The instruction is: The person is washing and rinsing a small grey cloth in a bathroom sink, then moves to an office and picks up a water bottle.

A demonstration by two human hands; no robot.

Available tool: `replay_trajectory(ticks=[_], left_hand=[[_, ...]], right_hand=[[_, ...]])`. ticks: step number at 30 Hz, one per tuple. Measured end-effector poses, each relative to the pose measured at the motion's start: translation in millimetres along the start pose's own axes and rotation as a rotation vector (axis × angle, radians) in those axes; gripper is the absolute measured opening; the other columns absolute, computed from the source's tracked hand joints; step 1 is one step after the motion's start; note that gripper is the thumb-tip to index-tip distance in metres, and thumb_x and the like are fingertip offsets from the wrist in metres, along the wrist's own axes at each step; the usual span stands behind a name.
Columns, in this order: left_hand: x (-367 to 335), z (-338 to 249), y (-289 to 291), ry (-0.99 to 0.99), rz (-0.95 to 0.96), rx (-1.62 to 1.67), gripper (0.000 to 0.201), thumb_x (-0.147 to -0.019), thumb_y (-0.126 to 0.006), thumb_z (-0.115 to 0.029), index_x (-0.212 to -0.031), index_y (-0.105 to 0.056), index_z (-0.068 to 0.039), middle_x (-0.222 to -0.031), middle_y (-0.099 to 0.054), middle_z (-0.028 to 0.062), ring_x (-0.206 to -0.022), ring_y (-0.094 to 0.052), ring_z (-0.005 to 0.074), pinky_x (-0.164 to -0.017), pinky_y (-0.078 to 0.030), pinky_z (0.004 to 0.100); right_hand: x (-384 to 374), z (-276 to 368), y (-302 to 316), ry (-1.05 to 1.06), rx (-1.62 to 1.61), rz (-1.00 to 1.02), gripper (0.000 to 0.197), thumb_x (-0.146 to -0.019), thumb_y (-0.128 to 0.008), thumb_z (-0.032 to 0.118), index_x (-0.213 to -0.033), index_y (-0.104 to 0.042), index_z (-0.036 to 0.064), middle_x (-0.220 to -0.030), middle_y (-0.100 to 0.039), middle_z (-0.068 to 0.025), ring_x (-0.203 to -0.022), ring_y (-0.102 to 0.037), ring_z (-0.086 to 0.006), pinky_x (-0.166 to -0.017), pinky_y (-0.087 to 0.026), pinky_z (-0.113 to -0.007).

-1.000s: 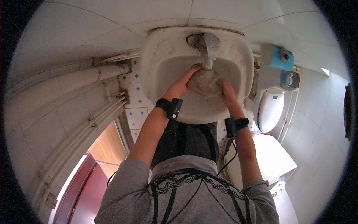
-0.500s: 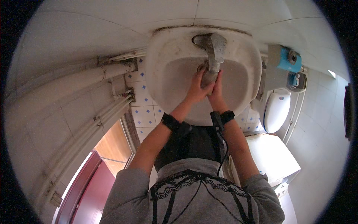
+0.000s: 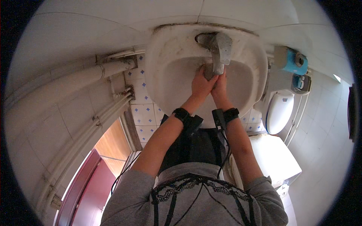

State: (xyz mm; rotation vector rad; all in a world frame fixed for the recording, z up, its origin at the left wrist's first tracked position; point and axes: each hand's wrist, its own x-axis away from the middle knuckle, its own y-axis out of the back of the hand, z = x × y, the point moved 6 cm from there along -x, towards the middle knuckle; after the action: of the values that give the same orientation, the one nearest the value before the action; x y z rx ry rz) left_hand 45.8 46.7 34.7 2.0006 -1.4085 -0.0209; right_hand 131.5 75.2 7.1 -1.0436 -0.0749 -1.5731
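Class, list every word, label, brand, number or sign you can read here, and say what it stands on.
None can be read.
Small dark label on the white toilet lid: too small to read.
Black box by the right wrist: any marking is too small and blurred.
Sink and tap: no legible text.

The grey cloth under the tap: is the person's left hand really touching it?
Touching. The head view shows the grey cloth bunched in the left hand, pressed between its thumb and fingers.
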Motion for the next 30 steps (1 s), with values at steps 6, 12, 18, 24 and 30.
replay_trajectory(ticks=[6,12,18,24,30], left_hand=[[-8,-7,0,-0.139,0.032,-0.008,0.062,-0.068,-0.059,-0.040,-0.109,-0.046,0.006,-0.091,-0.056,0.0235,-0.086,-0.055,0.0337,-0.074,-0.045,0.0399],[-9,-22,11,-0.341,0.031,-0.050,0.049,-0.071,-0.054,-0.035,-0.102,-0.052,0.003,-0.084,-0.058,0.0215,-0.078,-0.057,0.0352,-0.070,-0.046,0.0414],[-9,-7,9,-0.285,0.282,0.063,0.056,-0.073,-0.055,-0.044,-0.105,-0.051,0.001,-0.087,-0.059,0.0197,-0.079,-0.058,0.0308,-0.070,-0.046,0.0396],[11,16,11,0.041,0.445,0.243,0.077,-0.066,-0.060,-0.055,-0.120,-0.037,-0.006,-0.096,-0.055,0.0136,-0.077,-0.057,0.0205,-0.068,-0.045,0.0318],[16,4,6,0.088,0.438,0.313,0.079,-0.063,-0.063,-0.056,-0.119,-0.036,-0.007,-0.105,-0.049,0.0135,-0.087,-0.053,0.0207,-0.069,-0.045,0.0321]], right_hand=[[-18,-11,20,-0.064,0.075,-0.107,0.039,-0.086,-0.039,0.033,-0.105,-0.048,0.0007,-0.099,-0.054,-0.0107,-0.086,-0.054,-0.0203,-0.068,-0.044,-0.033],[-9,-6,1,-0.083,-0.044,-0.016,0.035,-0.086,-0.036,0.031,-0.099,-0.050,0.0019,-0.094,-0.055,-0.0090,-0.084,-0.053,-0.0210,-0.072,-0.044,-0.034],[13,10,0,-0.238,-0.013,-0.004,0.036,-0.086,-0.037,0.032,-0.104,-0.047,0.0013,-0.098,-0.054,-0.0090,-0.088,-0.053,-0.0208,-0.075,-0.043,-0.034],[35,44,18,-0.207,0.352,0.143,0.049,-0.081,-0.052,0.034,-0.113,-0.043,-0.0014,-0.104,-0.053,-0.0105,-0.097,-0.050,-0.0200,-0.081,-0.041,-0.032],[61,54,58,-0.208,0.979,0.265,0.053,-0.073,-0.063,0.031,-0.111,-0.046,-0.0012,-0.100,-0.055,-0.0105,-0.093,-0.052,-0.0213,-0.080,-0.042,-0.031]])
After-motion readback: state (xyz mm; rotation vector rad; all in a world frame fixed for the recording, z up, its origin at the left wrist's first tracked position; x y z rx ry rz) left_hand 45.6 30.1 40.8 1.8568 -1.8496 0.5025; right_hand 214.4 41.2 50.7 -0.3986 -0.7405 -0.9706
